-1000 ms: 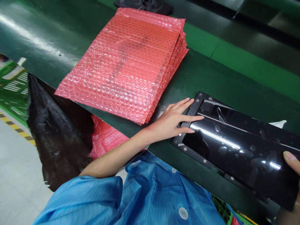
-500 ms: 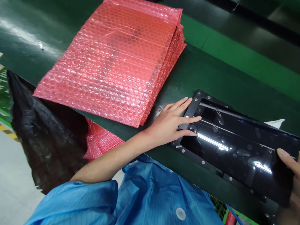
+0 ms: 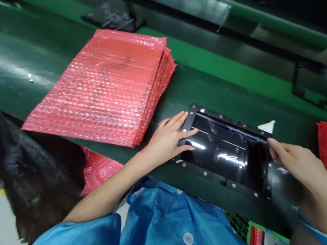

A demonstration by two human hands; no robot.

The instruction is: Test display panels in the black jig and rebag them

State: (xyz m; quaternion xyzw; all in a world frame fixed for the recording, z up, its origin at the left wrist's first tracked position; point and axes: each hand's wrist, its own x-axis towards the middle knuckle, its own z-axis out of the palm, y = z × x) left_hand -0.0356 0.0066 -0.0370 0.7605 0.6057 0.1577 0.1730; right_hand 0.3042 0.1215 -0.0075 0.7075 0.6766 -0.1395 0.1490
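A glossy black panel (image 3: 217,156) lies within a flat black frame (image 3: 205,174) dotted with round silvery studs. Wrinkles or bubbles show on its shiny surface. My left hand (image 3: 171,136) rests on the frame's left end, fingers spread, thumb and forefinger tips over the panel's edge. At the upper right corner, my right hand (image 3: 293,156) has its fingers pinched on the panel's edge; the undersides of those fingers are hidden. A small white piece (image 3: 267,127) sticks up behind the frame, near my right hand.
A stack of red bubble-wrap bags (image 3: 102,92) lies left on the dark green table (image 3: 209,85). A black sheet or bag (image 3: 38,177) hangs at the lower left, beside more red bubble wrap (image 3: 98,170). A dark wrapped item (image 3: 112,18) sits at the back.
My right hand has moved left and down with the panel's right end, which now lies inside the frame. My left hand stays on the frame's left end. The view has shifted.
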